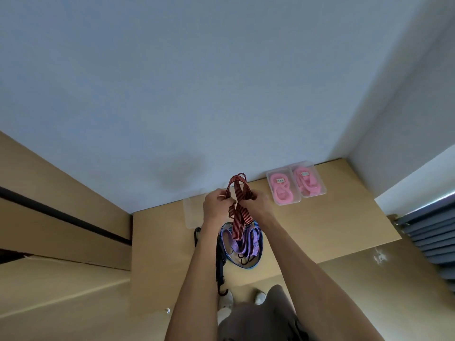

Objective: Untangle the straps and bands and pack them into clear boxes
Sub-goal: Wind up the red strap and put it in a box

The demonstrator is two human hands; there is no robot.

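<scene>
Pale walls meet in a corner behind the tan worktop (320, 232). Both my arms reach forward, hands raised above it. My left hand (216, 205) and right hand (254, 205) each pinch the red striped strap (240, 212), fingers curled round it; its loops stand up above my knuckles and its tail hangs down into a pile of purple bands (242, 242) lying on what looks like a blue-rimmed bag (259, 252), though I can't tell for sure. Two clear boxes (295, 184) with pink bands sit side by side at the wall. An empty clear box (193, 212) lies behind my left hand.
</scene>
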